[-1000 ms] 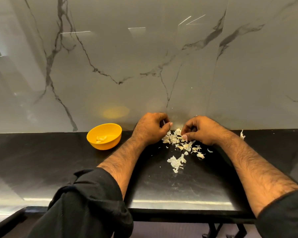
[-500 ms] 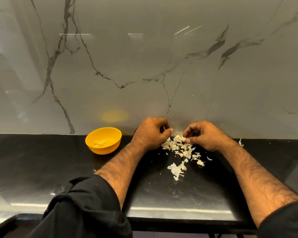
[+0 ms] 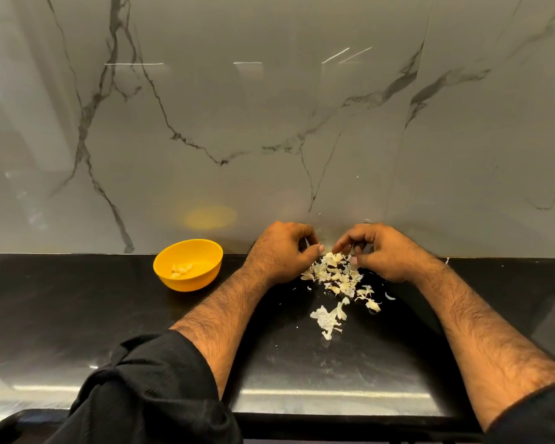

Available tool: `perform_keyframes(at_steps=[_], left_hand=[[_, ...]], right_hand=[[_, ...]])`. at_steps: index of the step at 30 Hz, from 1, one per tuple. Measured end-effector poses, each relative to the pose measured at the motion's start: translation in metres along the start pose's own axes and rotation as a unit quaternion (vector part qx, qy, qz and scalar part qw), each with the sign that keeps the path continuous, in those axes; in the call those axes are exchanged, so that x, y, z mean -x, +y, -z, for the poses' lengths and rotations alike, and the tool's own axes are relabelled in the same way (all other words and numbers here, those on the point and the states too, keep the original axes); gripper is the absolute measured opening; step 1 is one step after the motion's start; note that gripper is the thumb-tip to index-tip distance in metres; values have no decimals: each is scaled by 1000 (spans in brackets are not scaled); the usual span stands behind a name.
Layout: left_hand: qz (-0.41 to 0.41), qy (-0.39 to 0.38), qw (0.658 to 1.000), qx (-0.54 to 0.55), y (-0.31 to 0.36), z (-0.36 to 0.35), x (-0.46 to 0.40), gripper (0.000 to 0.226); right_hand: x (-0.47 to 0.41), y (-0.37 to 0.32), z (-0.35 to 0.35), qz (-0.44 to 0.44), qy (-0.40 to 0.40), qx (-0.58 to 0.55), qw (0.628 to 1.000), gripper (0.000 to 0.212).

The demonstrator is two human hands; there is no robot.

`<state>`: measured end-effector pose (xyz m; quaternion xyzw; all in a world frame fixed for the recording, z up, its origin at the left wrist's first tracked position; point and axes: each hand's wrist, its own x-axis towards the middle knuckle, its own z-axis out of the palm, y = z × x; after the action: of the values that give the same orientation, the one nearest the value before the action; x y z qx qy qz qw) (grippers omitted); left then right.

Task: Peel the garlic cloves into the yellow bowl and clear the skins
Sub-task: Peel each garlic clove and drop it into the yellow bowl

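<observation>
Now we curl both hands over the garlic skins heaped on the black counter. Our left hand pinches a pale scrap; what our right hand holds, we cannot tell. Peeled cloves sit in the yellow bowl, left of our hands.

Black countertop carries a yellow bowl at ten o'clock and garlic skins scattered near one o'clock.
</observation>
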<state>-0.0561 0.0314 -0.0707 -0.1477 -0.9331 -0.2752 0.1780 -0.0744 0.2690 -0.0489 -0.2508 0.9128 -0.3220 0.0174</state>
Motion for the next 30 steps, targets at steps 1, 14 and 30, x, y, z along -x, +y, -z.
perform_keyframes(at_steps=[1,14,30], left_hand=[[2,3,1000,0,0,0,0,17],[15,24,1000,5,-5,2,1,19],[-63,-11,990,-127,21,3,-19,19]], right_hand=[[0,-2,-1,7,-8,-6,1000,24],[2,-11,-4,16,-16,39,999,9],[1,2,13,-74,43,0,996,14]])
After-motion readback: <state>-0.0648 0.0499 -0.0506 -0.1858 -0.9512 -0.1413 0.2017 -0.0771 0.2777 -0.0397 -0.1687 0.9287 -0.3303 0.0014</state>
